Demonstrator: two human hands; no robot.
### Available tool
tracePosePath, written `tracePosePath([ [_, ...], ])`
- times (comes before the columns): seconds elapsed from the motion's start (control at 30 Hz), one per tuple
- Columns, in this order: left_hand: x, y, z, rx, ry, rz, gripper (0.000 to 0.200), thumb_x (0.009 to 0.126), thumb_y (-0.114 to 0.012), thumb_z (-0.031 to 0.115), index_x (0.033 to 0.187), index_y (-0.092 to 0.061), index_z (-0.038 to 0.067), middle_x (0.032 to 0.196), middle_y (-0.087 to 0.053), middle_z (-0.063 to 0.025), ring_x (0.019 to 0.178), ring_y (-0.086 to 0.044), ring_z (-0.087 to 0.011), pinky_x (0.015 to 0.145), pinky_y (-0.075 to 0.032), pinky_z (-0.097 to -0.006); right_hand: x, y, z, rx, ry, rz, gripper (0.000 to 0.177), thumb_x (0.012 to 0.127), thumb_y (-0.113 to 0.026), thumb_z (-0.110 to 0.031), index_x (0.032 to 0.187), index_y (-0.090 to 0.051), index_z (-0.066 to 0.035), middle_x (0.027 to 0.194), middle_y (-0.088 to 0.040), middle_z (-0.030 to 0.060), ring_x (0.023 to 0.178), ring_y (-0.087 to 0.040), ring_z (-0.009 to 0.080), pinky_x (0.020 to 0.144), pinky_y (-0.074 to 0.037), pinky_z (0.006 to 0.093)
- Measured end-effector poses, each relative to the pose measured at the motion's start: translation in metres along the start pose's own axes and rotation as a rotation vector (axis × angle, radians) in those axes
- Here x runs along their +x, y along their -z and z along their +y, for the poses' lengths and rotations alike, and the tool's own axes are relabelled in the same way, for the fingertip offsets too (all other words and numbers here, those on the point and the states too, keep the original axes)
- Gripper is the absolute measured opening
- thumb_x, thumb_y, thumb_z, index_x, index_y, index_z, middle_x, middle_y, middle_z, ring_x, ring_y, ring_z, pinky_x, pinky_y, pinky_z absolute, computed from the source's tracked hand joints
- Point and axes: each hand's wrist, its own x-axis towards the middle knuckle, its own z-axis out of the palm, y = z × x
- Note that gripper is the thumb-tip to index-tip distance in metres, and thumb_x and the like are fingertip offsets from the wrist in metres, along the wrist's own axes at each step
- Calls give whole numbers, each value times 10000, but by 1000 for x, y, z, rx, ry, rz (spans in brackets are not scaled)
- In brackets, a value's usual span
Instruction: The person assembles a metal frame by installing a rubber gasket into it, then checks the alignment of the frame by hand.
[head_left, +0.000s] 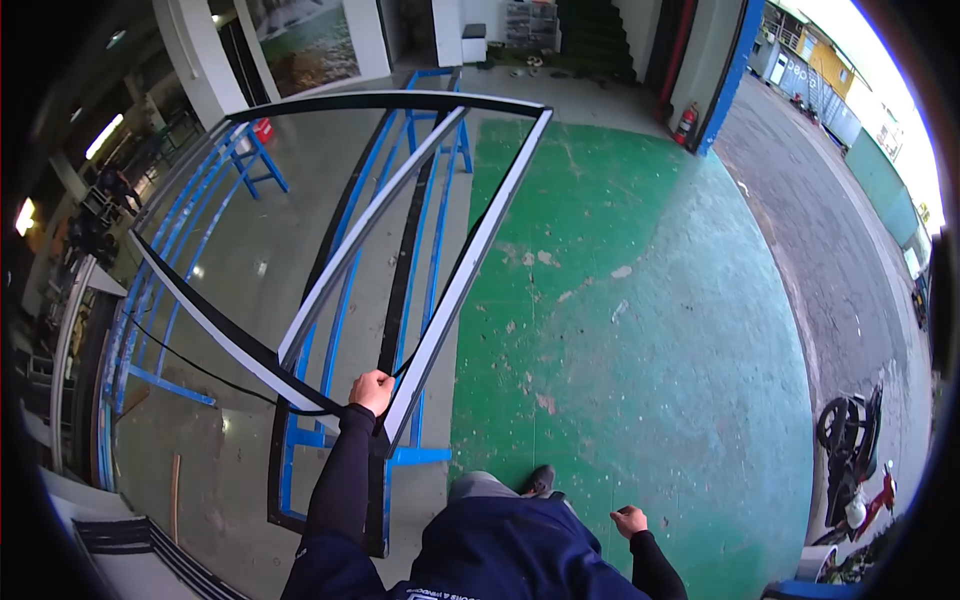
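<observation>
A large grey-and-black metal frame (455, 290) with one crossbar lies across blue trestles. At its near corner my left hand (371, 392) is closed, pinching a thin black strip (404, 368) that runs up along the frame's right bar. Another length of black strip (235, 384) droops from the frame's left side toward the same corner. My right hand (629, 520) hangs apart from the frame, out to the right above the green floor, its fingers curled together with nothing visible in them.
Blue trestles (420, 456) stand under the frame. Farther back are a red fire extinguisher (686, 123) and a staircase (597, 40). A motorcycle (850, 450) is parked on the right by the road. Someone bends over at the far left (120, 188).
</observation>
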Motion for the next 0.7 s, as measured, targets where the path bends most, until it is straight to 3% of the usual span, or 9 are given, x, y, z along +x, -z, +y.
tracePosePath([
  [0.07, 16, -5, 12, -20, -9, 50, 257, 873, -667, 297, 948, -738, 61, 916, -739, -137, 908, -700, -315, 818, -536, -425, 68, 38, -37, -123, 136, -38, 421, 770, -727, -381, 958, -730, -4, 926, -736, 181, 888, -718, 314, 828, -558, 385],
  [0.13, 22, -5, 29, -57, -2, 63, 256, 871, -670, 294, 954, -735, 60, 913, -738, -140, 905, -701, -311, 815, -538, -419, 120, 74, -103, -22, 280, 72, 418, 767, -714, -377, 948, -725, 0, 906, -729, 191, 898, -714, 322, 814, -557, 388],
  [0.23, 47, -17, 37, -158, 35, 27, 284, 871, -685, 294, 1000, -723, 43, 932, -739, -144, 897, -706, -310, 809, -545, -409, 145, 130, -239, 238, 501, 139, 391, 841, -697, -357, 977, -701, 10, 933, -734, 182, 904, -718, 309, 810, -554, 371],
  [0.3, 68, -23, 45, -145, -10, 17, 305, 872, -691, 302, 1010, -719, 31, 961, -740, -144, 904, -709, -310, 814, -549, -405, 154, 147, -307, 277, 600, 78, 341, 872, -699, -298, 997, -693, 20, 932, -734, 159, 886, -713, 255, 793, -546, 341],
  [0.47, 125, -45, 64, -316, -63, 5, 283, 876, -711, 264, 1028, -716, 25, 939, -736, -167, 885, -714, -296, 798, -552, -384, 171, 137, -422, 206, 740, -131, 336, 904, -699, -268, 1043, -665, 36, 952, -730, 159, 883, -703, 215, 788, -544, 339],
  [0.5, 130, -46, 75, -388, -33, 5, 272, 873, -715, 207, 1047, -706, -2, 923, -740, -147, 838, -716, -236, 745, -553, -340, 168, 134, -442, 190, 777, -149, 339, 904, -698, -266, 1044, -665, 40, 976, -729, 165, 907, -704, 220, 796, -548, 348],
  [0.53, 133, -44, 81, -395, -76, 42, 240, 867, -722, 198, 998, -704, -2, 858, -733, -139, 785, -710, -231, 712, -548, -336, 166, 132, -461, 202, 782, -205, 378, 879, -706, -293, 1074, -676, 30, 1028, -726, 186, 970, -712, 285, 861, -554, 372],
  [0.6, 139, -53, 81, -393, -74, 88, 233, 867, -724, 236, 939, -697, 16, 801, -713, -144, 747, -702, -283, 671, -537, -376, 159, 130, -504, 198, 834, -272, 344, 873, -708, -268, 1045, -678, 28, 1019, -722, 186, 953, -712, 302, 841, -555, 376],
  [0.7, 126, -42, 91, -499, 46, 17, 186, 854, -731, 210, 868, -675, 34, 754, -700, -122, 702, -689, -281, 632, -511, -381, 154, 132, -572, 180, 1050, -215, 275, 870, -698, -222, 1030, -677, 2, 985, -707, 167, 921, -691, 327, 829, -542, 401],
])
